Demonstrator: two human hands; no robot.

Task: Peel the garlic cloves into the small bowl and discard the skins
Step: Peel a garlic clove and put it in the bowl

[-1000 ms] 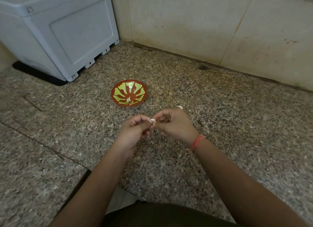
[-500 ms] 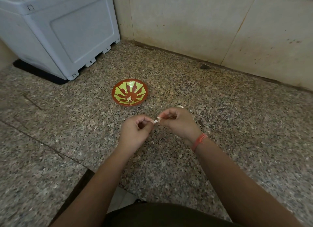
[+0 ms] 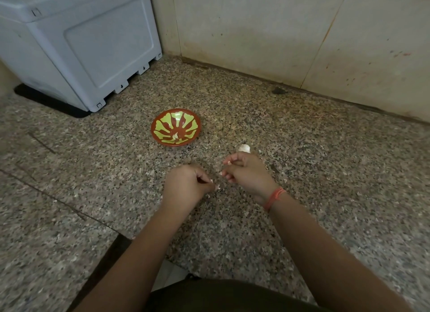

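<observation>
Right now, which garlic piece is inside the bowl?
The small pale clove low in the bowl; the larger white garlic lies outside, on the granite surface just beyond the right hand.

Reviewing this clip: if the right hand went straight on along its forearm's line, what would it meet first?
Most likely the small bowl, at its near right rim. The right hand would pass beyond the left hand over granite floor; both pinch garlic pieces. Height unclear.

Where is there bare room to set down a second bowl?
Free: granite right of the garlic bulb up to the wall; left of the bowl, short of the grey box. Crowded: among bowl, bulb, left hand and right hand.
</observation>
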